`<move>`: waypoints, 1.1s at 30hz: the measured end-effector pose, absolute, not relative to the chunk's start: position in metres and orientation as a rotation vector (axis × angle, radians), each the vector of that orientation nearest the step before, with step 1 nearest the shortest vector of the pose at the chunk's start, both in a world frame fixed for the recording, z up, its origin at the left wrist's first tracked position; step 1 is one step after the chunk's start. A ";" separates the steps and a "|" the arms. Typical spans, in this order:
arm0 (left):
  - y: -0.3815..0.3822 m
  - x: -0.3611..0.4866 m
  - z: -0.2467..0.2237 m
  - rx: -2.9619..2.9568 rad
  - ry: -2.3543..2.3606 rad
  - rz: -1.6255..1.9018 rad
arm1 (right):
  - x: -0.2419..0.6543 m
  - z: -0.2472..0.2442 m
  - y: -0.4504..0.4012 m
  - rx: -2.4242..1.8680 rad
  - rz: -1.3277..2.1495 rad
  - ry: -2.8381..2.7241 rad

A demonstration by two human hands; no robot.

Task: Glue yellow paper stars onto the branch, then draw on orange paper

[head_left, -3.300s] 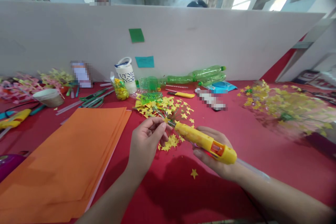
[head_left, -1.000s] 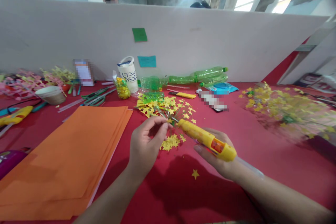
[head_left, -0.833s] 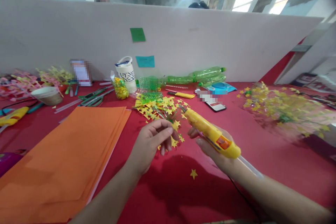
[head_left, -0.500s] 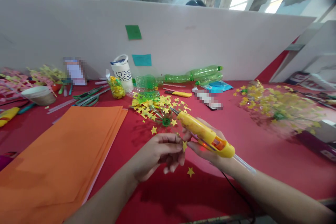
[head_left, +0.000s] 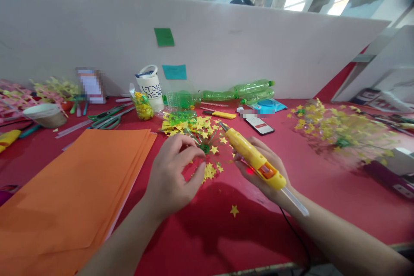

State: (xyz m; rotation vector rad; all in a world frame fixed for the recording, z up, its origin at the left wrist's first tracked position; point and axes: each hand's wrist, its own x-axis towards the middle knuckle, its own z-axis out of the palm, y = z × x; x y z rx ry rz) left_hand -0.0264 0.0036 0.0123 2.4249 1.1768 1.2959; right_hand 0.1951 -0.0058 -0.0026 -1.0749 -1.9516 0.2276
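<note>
"Where is the green plastic piece [head_left: 206, 147]?"

"On the red table [head_left: 317, 177], at 12 o'clock from the person, with yellow stars [head_left: 211, 171] near it."

"And the fingers?"

"The right hand [head_left: 262, 184], at the piece's 4 o'clock, grips the yellow glue gun [head_left: 252, 152]. The left hand [head_left: 174, 177], at 8 o'clock, has thumb and index finger apart; whether it touches the piece, I cannot tell."

"Any advice?"

"Keep the nozzle [head_left: 222, 126], probably hot, away from those left fingers."
</note>
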 end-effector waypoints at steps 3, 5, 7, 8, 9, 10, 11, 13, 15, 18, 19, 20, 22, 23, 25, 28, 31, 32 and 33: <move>0.006 -0.022 0.004 2.618 1.212 1.168 | 0.197 -0.008 -0.002 -1.025 0.200 -1.968; 0.005 -0.014 -0.005 2.633 1.302 1.154 | 0.197 -0.012 0.000 -0.992 0.170 -1.995; 0.004 -0.007 -0.014 2.593 1.394 1.207 | 0.196 -0.017 0.002 -0.971 0.141 -2.023; 0.003 -0.004 -0.018 2.581 1.432 1.221 | 0.195 -0.019 0.003 -0.964 0.130 -2.034; 0.003 -0.001 -0.022 2.573 1.468 1.226 | 0.195 -0.021 0.004 -0.958 0.122 -2.043; 0.003 0.001 -0.025 2.573 1.494 1.228 | 0.194 -0.023 0.004 -0.958 0.115 -2.051; 0.003 0.002 -0.027 2.577 1.513 1.227 | 0.194 -0.024 0.005 -0.957 0.106 -2.053; 0.004 0.003 -0.030 2.588 1.526 1.223 | 0.193 -0.025 0.005 -0.953 0.086 -2.056; 0.006 0.004 -0.032 2.593 1.526 1.219 | 0.192 -0.026 0.005 -0.952 0.068 -2.051; 0.008 0.006 -0.034 2.586 1.528 1.221 | 0.191 -0.025 0.004 -0.971 0.054 -2.048; 0.008 0.006 -0.034 2.583 1.527 1.229 | 0.191 -0.024 0.004 -0.977 0.050 -2.050; 0.008 0.007 -0.035 2.581 1.523 1.235 | 0.190 -0.025 0.004 -0.979 0.046 -2.050; 0.008 0.008 -0.036 2.579 1.512 1.248 | 0.189 -0.025 0.005 -0.977 0.044 -2.052; 0.008 0.008 -0.036 2.579 1.506 1.255 | 0.189 -0.026 0.005 -0.976 0.045 -2.047; 0.008 0.009 -0.036 2.574 1.501 1.263 | 0.188 -0.027 0.005 -0.989 0.053 -2.036; 0.009 0.009 -0.036 2.562 1.492 1.279 | 0.186 -0.028 0.005 -1.027 0.054 -2.011; 0.009 0.010 -0.036 2.553 1.491 1.288 | 0.186 -0.028 0.006 -1.065 0.048 -2.000; 0.009 0.010 -0.036 2.550 1.496 1.288 | 0.185 -0.028 0.006 -1.073 0.046 -1.999; 0.009 0.011 -0.036 2.546 1.502 1.287 | 0.185 -0.028 0.006 -1.081 0.046 -1.999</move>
